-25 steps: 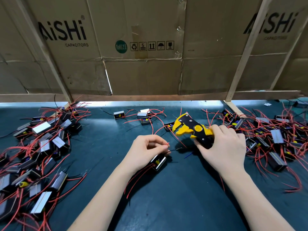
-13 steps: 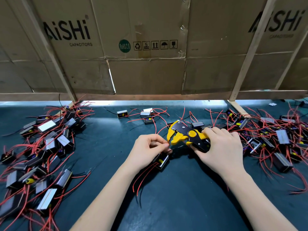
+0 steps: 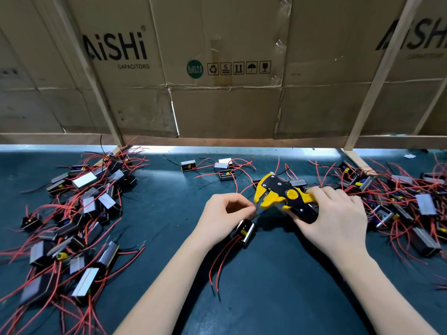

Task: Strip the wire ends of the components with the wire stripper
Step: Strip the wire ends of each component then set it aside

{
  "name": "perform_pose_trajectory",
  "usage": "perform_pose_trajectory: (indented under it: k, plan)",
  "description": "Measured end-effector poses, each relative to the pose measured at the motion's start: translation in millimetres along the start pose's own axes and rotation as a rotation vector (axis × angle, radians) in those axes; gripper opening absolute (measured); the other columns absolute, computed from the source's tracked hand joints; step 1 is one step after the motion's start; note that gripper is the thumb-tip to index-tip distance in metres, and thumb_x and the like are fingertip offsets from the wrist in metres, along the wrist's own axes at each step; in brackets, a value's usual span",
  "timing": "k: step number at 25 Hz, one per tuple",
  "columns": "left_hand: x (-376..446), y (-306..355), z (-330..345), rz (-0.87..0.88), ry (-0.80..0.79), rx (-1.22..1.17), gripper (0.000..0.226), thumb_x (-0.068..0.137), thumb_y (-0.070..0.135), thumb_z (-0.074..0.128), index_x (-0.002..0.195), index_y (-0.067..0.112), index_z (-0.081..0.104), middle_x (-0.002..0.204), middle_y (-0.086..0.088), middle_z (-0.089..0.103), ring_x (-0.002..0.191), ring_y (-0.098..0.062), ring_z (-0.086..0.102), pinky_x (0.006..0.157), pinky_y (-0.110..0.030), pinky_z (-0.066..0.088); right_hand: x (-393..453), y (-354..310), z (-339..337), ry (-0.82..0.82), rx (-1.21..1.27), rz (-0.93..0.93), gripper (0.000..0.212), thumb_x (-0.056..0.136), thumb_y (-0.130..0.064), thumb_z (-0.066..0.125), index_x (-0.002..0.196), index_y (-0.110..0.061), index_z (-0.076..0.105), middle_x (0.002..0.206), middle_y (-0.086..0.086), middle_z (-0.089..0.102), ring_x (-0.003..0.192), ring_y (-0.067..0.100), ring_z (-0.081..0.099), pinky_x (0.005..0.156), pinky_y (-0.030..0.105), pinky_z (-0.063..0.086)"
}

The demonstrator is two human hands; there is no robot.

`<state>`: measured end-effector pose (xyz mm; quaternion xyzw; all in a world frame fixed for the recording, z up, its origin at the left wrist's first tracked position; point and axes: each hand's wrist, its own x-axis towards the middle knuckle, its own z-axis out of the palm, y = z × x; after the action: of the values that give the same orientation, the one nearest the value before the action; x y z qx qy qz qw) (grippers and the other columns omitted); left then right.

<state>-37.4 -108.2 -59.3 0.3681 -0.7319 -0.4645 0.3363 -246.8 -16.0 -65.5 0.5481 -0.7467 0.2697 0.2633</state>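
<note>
Over the last second the wire stripper (image 3: 283,197), gripped in the right hand (image 3: 338,218), has been swung down and brought across to the left hand (image 3: 225,211). Its yellow head, earlier raised and apart from the left fingertips (image 3: 250,209), is now set just beside them, where the wire end is pinched above the component (image 3: 245,232).

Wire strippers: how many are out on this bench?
1. The yellow-and-black wire stripper is gripped in the right hand at bench centre; the component piles could hide others.
</note>
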Motion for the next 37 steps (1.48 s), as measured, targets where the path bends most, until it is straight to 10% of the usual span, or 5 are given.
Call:
perform_pose_trajectory:
  k: [5,11,19,23,37]
  plan:
    - [1.0,1.7,-7.0,0.015,0.070,0.512,0.013,0.087,0.031,0.070,0.080,0.021,0.069,0.059,0.009,0.060,0.054,-0.001,0.050,0.062,-0.023,0.042,5.9,10.1,-2.3,0.129,0.080,0.190,0.046,0.070,-0.056,0.069,0.092,-0.015,0.067,0.081,0.005,0.065,0.081,0.034,0.062,0.074,0.041,0.039]
    - [-6.1,13.4,4.6,0.070,-0.288,-0.155,0.072,0.097,0.010,0.056,0.152,0.030,0.015,0.136,0.002,0.057,0.113,-0.013,0.065,0.097,-0.029,0.050,12.5,23.0,-9.9,0.132,0.146,0.332,0.045,0.072,-0.044,0.084,0.097,-0.011,0.067,0.088,0.012,0.068,0.087,0.039,0.063,0.077,0.047,0.044]
    - [-19.8,-29.7,-156.6,-0.304,1.331,0.781,0.065,0.078,0.014,0.066,0.138,0.011,0.040,0.136,-0.025,0.047,0.129,-0.044,0.038,0.105,-0.056,0.026,9.9,16.8,-12.4,0.087,0.128,0.262,0.046,0.069,-0.043,0.083,0.098,-0.010,0.068,0.087,0.012,0.068,0.087,0.038,0.063,0.077,0.044,0.041]
    - [-36.0,-53.0,-184.4,-0.806,1.128,0.708,0.051,0.088,0.028,0.061,0.129,-0.001,0.052,0.140,-0.032,0.042,0.130,-0.054,0.033,0.112,-0.060,0.018,8.9,13.3,-11.0,0.076,0.123,0.244,0.046,0.068,-0.043,0.083,0.096,-0.010,0.068,0.085,0.011,0.067,0.085,0.038,0.063,0.074,0.043,0.040]
    - [-9.6,-34.1,-141.6,-0.363,0.968,1.143,0.058,0.069,0.038,0.083,0.112,0.005,0.062,0.120,-0.025,0.058,0.115,-0.040,0.042,0.095,-0.047,0.030,10.4,5.8,-20.6,0.015,0.460,0.234,0.031,0.069,-0.041,0.084,0.088,-0.024,0.067,0.083,-0.006,0.070,0.082,0.020,0.066,0.079,0.035,0.048]
